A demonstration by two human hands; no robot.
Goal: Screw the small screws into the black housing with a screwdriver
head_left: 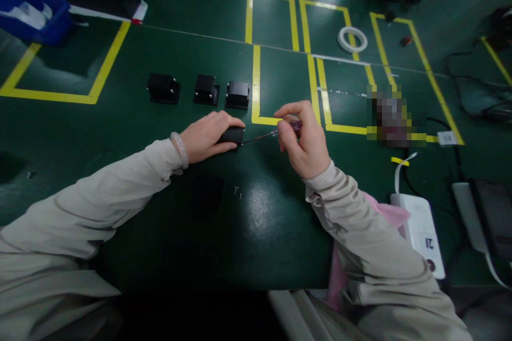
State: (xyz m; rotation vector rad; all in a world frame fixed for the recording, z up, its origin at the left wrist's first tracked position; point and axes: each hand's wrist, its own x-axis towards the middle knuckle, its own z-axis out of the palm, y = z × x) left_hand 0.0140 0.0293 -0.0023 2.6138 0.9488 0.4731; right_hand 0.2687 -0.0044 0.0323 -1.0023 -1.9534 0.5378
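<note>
My left hand is closed around a small black box on the green table, with its fingers along the top and thumb on the near side. My right hand grips a screwdriver by its dark reddish handle. The thin shaft points left, and its tip meets a screw at the box's right end. Two loose screws lie nearer to me, beside a flat black plate. Beyond my left hand stand three similar black boxes with silver screws: one at left, one in the middle, one at right.
A blue bin stands at the far left. Yellow tape marks rectangles on the table. A white tape roll lies at the back right. A white power bank, cables and a pink cloth are near my right arm.
</note>
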